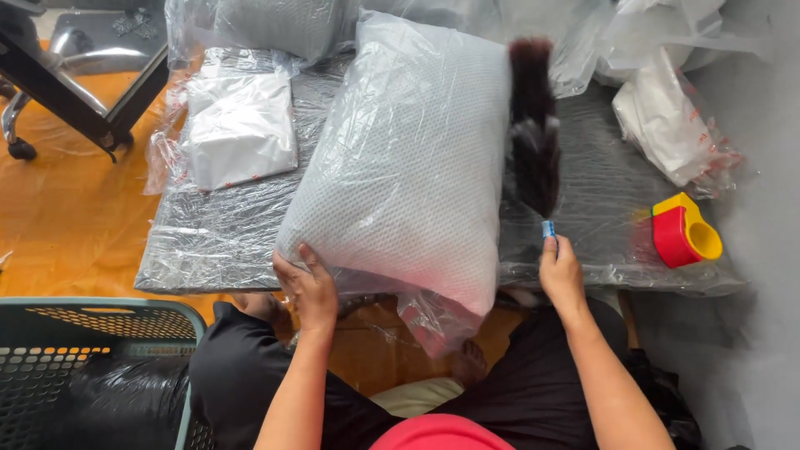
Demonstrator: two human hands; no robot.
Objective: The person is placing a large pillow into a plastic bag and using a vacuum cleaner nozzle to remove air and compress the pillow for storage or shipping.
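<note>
A bagged pillow (408,158) is steadied on a plastic-covered table (208,242) by 2 hands.
The left hand (307,287) is pressed flat on its near corner; the right hand (560,271) is clamped on a dark brush (533,133) beside a tape dispenser (685,232).

pillow (408,158) on table (217,242), tape dispenser (685,231) right, basket (92,333) left

In front of you lies a large white dotted-fabric pillow in a loose clear plastic bag (408,158), set lengthwise on the plastic-wrapped table and tilted slightly to the left. Its open bag end hangs crumpled over the near edge. Just beside its right edge you hold a dark bristled duster with a blue handle (533,137), bristles pointing away from you.
</note>
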